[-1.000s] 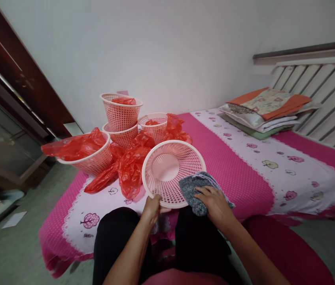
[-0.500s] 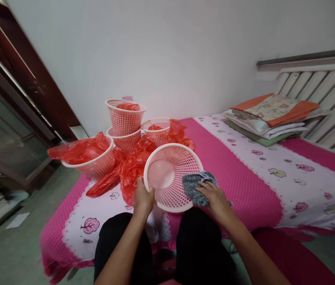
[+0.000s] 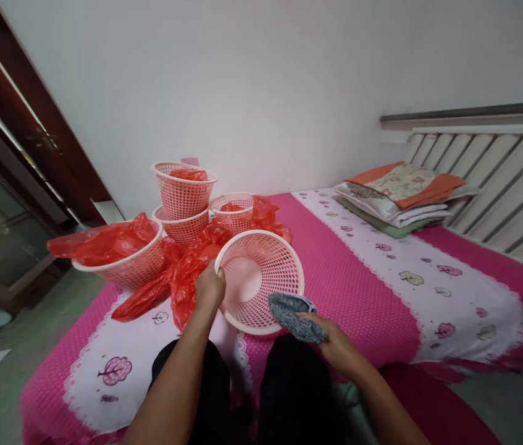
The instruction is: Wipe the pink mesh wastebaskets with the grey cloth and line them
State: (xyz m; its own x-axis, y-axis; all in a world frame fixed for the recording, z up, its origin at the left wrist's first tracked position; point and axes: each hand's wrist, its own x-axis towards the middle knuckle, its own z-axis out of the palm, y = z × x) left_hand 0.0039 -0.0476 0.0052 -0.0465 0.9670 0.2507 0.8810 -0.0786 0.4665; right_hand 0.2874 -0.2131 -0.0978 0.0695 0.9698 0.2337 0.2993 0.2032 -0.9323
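Firmly, my left fingers (image 3: 217,281) grip the tilted basket (image 3: 280,259) above the near edge of the bed (image 3: 358,296); my right fingers (image 3: 314,319) grasp the cloth (image 3: 290,312), best kept flat, though contact looks unclear.

Worn on the head, facing forward and down over the knees (image 3: 289,383) (fairly near), toward the wall (image 3: 252,93).

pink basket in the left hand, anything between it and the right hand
Only the grey cloth held in the right hand; it overlaps the lower right rim of the pink basket in view. Nothing else visible stands between.
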